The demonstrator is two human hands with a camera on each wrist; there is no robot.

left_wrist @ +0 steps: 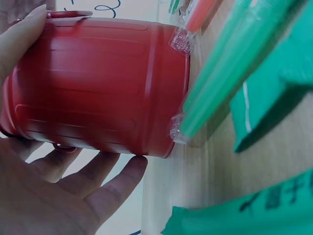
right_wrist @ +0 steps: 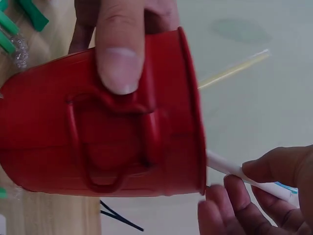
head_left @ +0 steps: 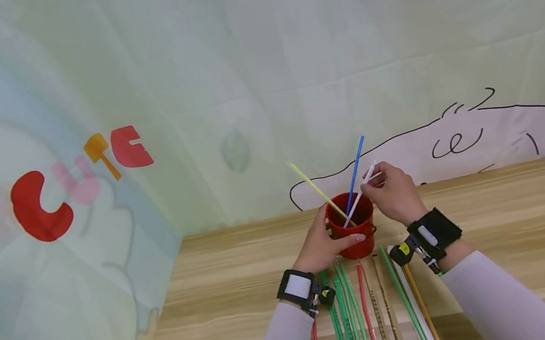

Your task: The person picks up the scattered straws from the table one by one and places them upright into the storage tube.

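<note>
A red bucket (head_left: 359,250) stands on the wooden table, and my left hand (head_left: 317,248) grips it, thumb across the front and fingers round the far side. From its mouth lean a yellow straw (head_left: 314,188) and a blue straw (head_left: 355,171). Above the right side of the rim, my right hand (head_left: 395,193) pinches a white straw (head_left: 357,205), whose lower end is inside the bucket. The right wrist view shows the thumb and fingers on this white straw (right_wrist: 225,165). The left wrist view shows the bucket's side (left_wrist: 98,78), with a wire handle loop.
Several long straws lie side by side in front of the bucket: green straws (head_left: 345,313), red straws (head_left: 367,312), brown printed ones (head_left: 377,314), a white one (head_left: 414,296) and an orange one (head_left: 422,306). Some are in clear wrappers. A printed curtain (head_left: 337,35) hangs behind the table (head_left: 228,296).
</note>
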